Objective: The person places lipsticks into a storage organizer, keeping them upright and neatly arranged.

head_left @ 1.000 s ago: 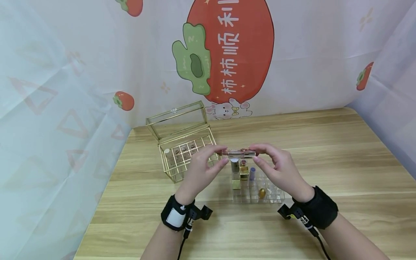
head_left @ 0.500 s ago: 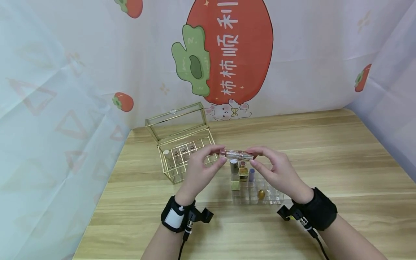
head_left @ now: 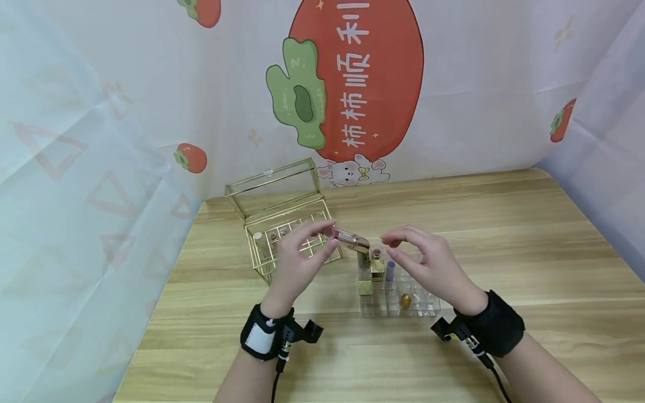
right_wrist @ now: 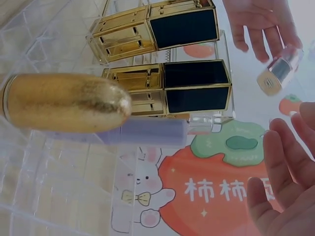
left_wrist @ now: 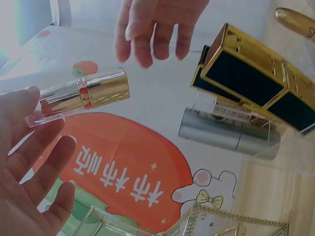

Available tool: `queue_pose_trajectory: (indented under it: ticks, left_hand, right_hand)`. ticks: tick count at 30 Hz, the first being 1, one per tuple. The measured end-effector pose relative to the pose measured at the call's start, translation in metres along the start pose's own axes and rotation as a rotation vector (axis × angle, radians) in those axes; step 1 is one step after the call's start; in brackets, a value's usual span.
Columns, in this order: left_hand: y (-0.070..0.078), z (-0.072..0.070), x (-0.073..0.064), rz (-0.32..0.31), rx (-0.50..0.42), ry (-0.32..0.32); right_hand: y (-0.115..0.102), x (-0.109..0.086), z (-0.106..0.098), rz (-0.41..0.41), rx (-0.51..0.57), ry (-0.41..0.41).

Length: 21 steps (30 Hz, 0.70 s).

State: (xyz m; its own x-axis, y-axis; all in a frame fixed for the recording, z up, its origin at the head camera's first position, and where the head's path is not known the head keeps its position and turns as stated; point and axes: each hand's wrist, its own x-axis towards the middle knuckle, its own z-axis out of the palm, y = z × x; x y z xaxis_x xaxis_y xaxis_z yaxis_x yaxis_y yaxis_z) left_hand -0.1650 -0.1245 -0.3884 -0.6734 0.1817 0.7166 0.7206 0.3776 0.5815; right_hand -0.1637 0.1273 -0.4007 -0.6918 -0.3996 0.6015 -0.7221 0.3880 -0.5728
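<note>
Up in the air before the clear organizer [head_left: 400,312], my left hand [head_left: 296,260] pinches a gold and silver lipstick tube [head_left: 351,240] by its clear end, between thumb and forefinger. The tube tilts down to the right. In the left wrist view the same lipstick [left_wrist: 81,94] has a clear base and a shiny gold cap. My right hand [head_left: 435,266] hovers above the organizer with bent, loose fingers and nothing between them. The right wrist view shows a gap between the right fingertips and the lipstick [right_wrist: 278,73].
A gold-framed glass box [head_left: 248,238] with its lid up stands at back left, several small items in its grid. In the organizer stand a purple tube [head_left: 390,271], a gold rounded tube [head_left: 405,301], a silver tube [left_wrist: 221,132] and black-and-gold lipsticks [right_wrist: 197,86].
Both hands held the lipstick at its two ends before. The right fingers have let go, and my left hand has moved left with the lipstick, its free end dipping.
</note>
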Motion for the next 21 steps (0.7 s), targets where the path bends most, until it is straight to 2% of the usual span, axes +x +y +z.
queue_pose_trajectory:
  ticks: [7, 14, 21]
  left_hand:
    - [-0.006, -0.016, 0.001, -0.005, 0.059, 0.063]
    - [-0.019, -0.034, -0.004, -0.034, 0.156, 0.147]
    - [-0.029, -0.046, -0.007, -0.024, 0.247, 0.212]
  right_hand:
    - [0.007, -0.003, -0.001, 0.026, -0.030, -0.019]
    - [0.017, -0.007, -0.002, 0.132, -0.057, -0.025]
    - [0.026, -0.009, -0.002, 0.216, -0.092, -0.063]
